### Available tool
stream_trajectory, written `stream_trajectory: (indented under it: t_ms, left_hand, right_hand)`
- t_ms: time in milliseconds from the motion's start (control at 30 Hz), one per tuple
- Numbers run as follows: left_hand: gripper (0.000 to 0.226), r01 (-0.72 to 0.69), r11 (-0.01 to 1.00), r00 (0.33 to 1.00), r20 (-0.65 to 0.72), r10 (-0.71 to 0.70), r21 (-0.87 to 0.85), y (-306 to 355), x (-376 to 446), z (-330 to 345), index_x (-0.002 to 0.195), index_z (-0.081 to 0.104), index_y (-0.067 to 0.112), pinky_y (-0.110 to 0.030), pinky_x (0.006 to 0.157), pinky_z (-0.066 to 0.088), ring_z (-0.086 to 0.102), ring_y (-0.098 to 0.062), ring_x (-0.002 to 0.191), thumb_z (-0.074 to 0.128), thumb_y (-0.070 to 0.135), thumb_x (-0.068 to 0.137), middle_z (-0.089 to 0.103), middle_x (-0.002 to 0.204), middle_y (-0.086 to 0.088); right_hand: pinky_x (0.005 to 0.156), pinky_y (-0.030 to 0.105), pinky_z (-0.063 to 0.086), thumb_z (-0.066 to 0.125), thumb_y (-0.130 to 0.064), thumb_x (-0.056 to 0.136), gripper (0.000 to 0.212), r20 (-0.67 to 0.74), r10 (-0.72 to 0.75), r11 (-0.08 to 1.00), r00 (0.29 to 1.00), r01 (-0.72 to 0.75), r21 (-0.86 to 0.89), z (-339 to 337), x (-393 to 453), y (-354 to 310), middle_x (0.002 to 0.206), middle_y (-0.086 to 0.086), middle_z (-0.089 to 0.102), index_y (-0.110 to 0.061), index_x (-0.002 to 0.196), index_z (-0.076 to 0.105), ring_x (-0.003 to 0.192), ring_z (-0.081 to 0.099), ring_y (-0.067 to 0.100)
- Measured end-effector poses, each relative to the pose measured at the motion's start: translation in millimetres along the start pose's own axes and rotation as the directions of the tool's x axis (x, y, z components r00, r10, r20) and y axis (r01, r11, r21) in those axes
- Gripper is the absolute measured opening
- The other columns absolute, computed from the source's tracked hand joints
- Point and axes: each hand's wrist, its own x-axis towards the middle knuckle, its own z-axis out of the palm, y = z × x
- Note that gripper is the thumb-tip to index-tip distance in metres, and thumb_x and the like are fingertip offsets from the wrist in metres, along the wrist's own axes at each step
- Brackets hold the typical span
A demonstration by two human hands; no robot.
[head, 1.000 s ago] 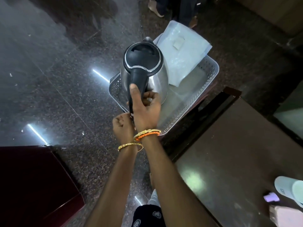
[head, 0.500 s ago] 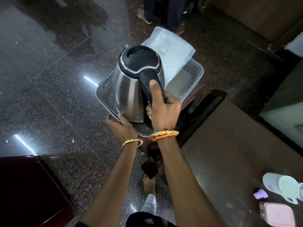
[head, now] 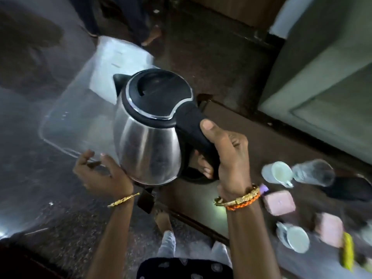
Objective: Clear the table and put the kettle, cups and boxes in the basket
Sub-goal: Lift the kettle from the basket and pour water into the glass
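Note:
The steel kettle [head: 149, 137] with a black lid hangs in the middle of the view, over the gap between basket and table. My right hand [head: 227, 156] is closed around its black handle. My left hand [head: 100, 174] is open at the kettle's lower left, fingertips against its side. The perforated basket [head: 66, 117] is blurred at the left, with a white packet [head: 118, 63] in its far end. On the dark table [head: 251, 137] at the right stand two white cups [head: 277, 173] [head: 296, 237], a glass [head: 314, 172] and two pink boxes [head: 279, 202] [head: 330, 228].
A small black piece [head: 146, 200] hangs below the kettle. A yellow item [head: 347, 252] and a black object [head: 350, 188] also lie on the table. Another person's feet [head: 151, 37] stand beyond the basket. A pale cabinet [head: 322, 77] rises at the right.
The kettle has swung right, away from over the basket toward the table, its handle now pointing right. My left hand slid from under its base to its side. More of the table shows.

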Motion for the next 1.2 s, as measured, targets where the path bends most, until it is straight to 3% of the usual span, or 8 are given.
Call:
stream_trajectory:
  t_ms: [167, 267, 400, 567, 700, 800, 1033, 1200]
  left_hand:
    - [0.020, 0.013, 0.976, 0.946, 0.319, 0.058, -0.217, 39, -72, 11, 0.105, 0.054, -0.008, -0.010, 0.071, 0.041, 0.056, 0.008, 0.080, 0.042, 0.003, 0.092, 0.061, 0.088, 0.025]
    - [0.019, 0.158, 0.964, 0.848, 0.529, -0.021, -0.215, 54, -117, 24, 0.101, 0.057, 0.001, -0.005, 0.070, 0.039, 0.054, 0.014, 0.075, 0.040, 0.008, 0.094, 0.060, 0.082, 0.021]
    - [0.034, 0.422, 0.903, 0.560, 0.806, -0.191, -0.079, 73, -178, 46, 0.074, 0.051, 0.020, -0.006, 0.061, 0.039, 0.049, 0.011, 0.059, 0.032, 0.006, 0.098, 0.058, 0.057, 0.023]
    - [0.035, 0.549, 0.802, 0.212, 0.889, -0.405, 0.235, 101, -250, 76, 0.073, 0.056, 0.026, -0.011, 0.050, 0.045, 0.057, 0.011, 0.042, 0.033, 0.025, 0.101, 0.061, 0.041, 0.022]
    - [0.045, 0.535, 0.780, -0.069, 0.937, -0.343, 0.326, 113, -307, 68, 0.071, 0.075, 0.029, -0.024, 0.074, 0.055, 0.068, -0.007, 0.075, 0.042, 0.050, 0.093, 0.074, 0.069, 0.010]
    - [0.052, 0.596, 0.691, -0.213, 0.910, -0.355, 0.409, 129, -348, 61, 0.099, 0.073, 0.025, -0.038, 0.091, 0.050, 0.066, -0.022, 0.103, 0.054, 0.067, 0.075, 0.074, 0.102, -0.002]
    - [0.050, 0.505, 0.539, -0.338, 0.729, -0.595, 0.674, 171, -417, 44, 0.090, 0.071, 0.029, -0.035, 0.077, 0.050, 0.063, -0.020, 0.099, 0.048, 0.070, 0.074, 0.074, 0.099, 0.001]
    - [0.048, 0.456, 0.542, -0.322, 0.699, -0.638, 0.706, 188, -429, 46, 0.100, 0.065, 0.023, -0.043, 0.097, 0.046, 0.059, -0.021, 0.107, 0.044, 0.063, 0.082, 0.067, 0.116, -0.004]
  right_hand:
    - [0.035, 0.013, 0.021, 0.064, -0.042, 0.068, 0.071, -0.114, 0.049, 0.999, 0.992, -0.048, 0.008, -78, -29, -15, 0.044, 0.018, 0.033, 0.019, 0.054, 0.032, 0.026, 0.030, 0.012]
    - [0.034, 0.018, 0.018, 0.064, -0.043, 0.069, 0.070, -0.153, 0.072, 0.997, 0.986, -0.077, -0.030, -127, -43, -22, 0.048, 0.021, 0.040, 0.020, 0.055, 0.036, 0.027, 0.030, 0.014]
    - [0.035, 0.017, 0.020, 0.064, -0.044, 0.072, 0.055, -0.241, 0.089, 0.992, 0.966, -0.109, -0.069, -192, -70, -23, 0.036, 0.009, 0.039, -0.002, 0.042, 0.044, 0.026, 0.030, 0.014]
    - [0.038, 0.025, 0.020, 0.064, -0.047, 0.074, 0.055, -0.362, 0.119, 0.983, 0.925, -0.161, -0.087, -263, -112, -32, 0.037, 0.010, 0.039, -0.005, 0.044, 0.046, 0.029, 0.031, 0.016]
    - [0.038, 0.023, 0.026, 0.066, -0.051, 0.072, 0.053, -0.448, 0.151, 0.974, 0.881, -0.211, -0.086, -313, -145, -54, 0.036, 0.010, 0.042, -0.010, 0.045, 0.048, 0.031, 0.033, 0.018]
    - [0.037, 0.021, 0.027, 0.067, -0.054, 0.070, 0.055, -0.500, 0.177, 0.958, 0.848, -0.265, -0.110, -344, -164, -69, 0.038, 0.010, 0.043, -0.005, 0.048, 0.051, 0.031, 0.034, 0.018]
    - [0.034, 0.019, 0.030, 0.066, -0.062, 0.067, 0.060, -0.578, 0.295, 0.861, 0.761, -0.474, -0.184, -398, -179, -85, 0.038, 0.009, 0.047, -0.008, 0.044, 0.054, 0.030, 0.037, 0.020]
    - [0.036, 0.022, 0.033, 0.067, -0.063, 0.063, 0.059, -0.633, 0.354, 0.821, 0.688, -0.553, -0.142, -414, -167, -87, 0.037, 0.009, 0.049, -0.009, 0.042, 0.058, 0.032, 0.040, 0.021]
